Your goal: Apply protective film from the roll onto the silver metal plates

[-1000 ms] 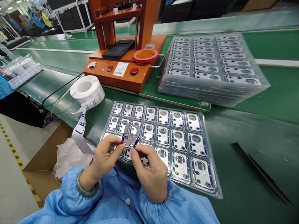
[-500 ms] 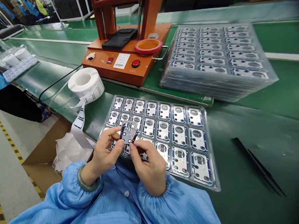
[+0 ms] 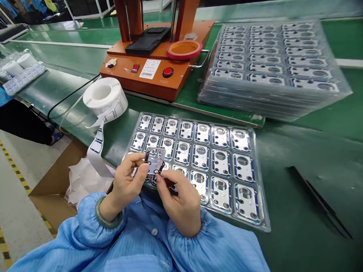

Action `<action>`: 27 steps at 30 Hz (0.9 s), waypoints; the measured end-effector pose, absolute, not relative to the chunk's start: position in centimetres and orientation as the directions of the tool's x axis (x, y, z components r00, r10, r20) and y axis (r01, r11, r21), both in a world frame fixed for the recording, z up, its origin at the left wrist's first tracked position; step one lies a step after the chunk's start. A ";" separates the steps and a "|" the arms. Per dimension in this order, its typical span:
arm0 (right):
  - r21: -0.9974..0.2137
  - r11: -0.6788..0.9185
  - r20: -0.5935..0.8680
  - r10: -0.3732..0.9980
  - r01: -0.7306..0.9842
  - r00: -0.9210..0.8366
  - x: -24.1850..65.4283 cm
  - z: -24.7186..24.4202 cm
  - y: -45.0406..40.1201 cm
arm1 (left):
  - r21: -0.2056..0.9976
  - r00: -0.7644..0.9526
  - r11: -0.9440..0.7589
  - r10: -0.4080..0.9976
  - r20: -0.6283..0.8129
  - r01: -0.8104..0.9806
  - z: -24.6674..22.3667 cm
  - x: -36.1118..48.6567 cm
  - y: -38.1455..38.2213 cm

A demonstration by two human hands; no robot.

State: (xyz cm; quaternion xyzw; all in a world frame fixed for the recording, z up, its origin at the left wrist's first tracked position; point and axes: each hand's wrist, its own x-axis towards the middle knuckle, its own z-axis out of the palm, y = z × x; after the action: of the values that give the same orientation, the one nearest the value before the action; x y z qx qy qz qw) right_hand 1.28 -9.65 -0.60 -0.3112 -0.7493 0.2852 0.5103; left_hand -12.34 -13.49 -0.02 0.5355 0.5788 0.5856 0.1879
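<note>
My left hand point(image 3: 130, 177) pinches the left edge of a small clear plate with dark edges point(image 3: 155, 163). At the plate's lower right corner, my right hand point(image 3: 180, 197) grips a dark edge strip between thumb and index finger. Both hands hover over the near left part of a clear plastic tray point(image 3: 262, 196), whose pockets hold rows of similar plates point(image 3: 221, 162) with a round window and small dark holes. My hands and sleeves cover several pockets. Whether the dark strip is part of the plate or a separate adhesive piece, I cannot tell.
Left of the tray stands a roll of white label tape point(image 3: 104, 95), its end hanging toward a cardboard box point(image 3: 55, 191) with white paper. Behind are an orange press point(image 3: 154, 76), a red tape ring point(image 3: 184, 50) and stacked trays point(image 3: 273, 92). Black tweezers point(image 3: 320, 201) lie right.
The view has shifted slightly, so the tray, stack and tweezers appear a little further right. Both hands keep their hold on the plate, which is tilted slightly differently.
</note>
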 end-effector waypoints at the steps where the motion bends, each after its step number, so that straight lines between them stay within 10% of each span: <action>1: -0.742 0.648 0.590 0.752 0.169 -0.295 1.3 -0.6 -9.7 | 0.877 -0.370 -0.248 0.834 0.410 0.412 0.1 -12.3 -13.5; 27: -0.752 0.654 0.583 0.721 0.089 -0.375 1.3 -0.7 -10.0 | 0.809 -0.441 -0.248 0.734 0.516 0.533 0.4 -12.2 -13.2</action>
State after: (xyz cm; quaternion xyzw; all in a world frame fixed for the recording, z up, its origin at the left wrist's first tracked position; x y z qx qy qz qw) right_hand 1.31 -9.99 -0.68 -0.2648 -0.7645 0.3210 0.4924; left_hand -12.23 -13.17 0.36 0.5219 0.6071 0.5931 0.0847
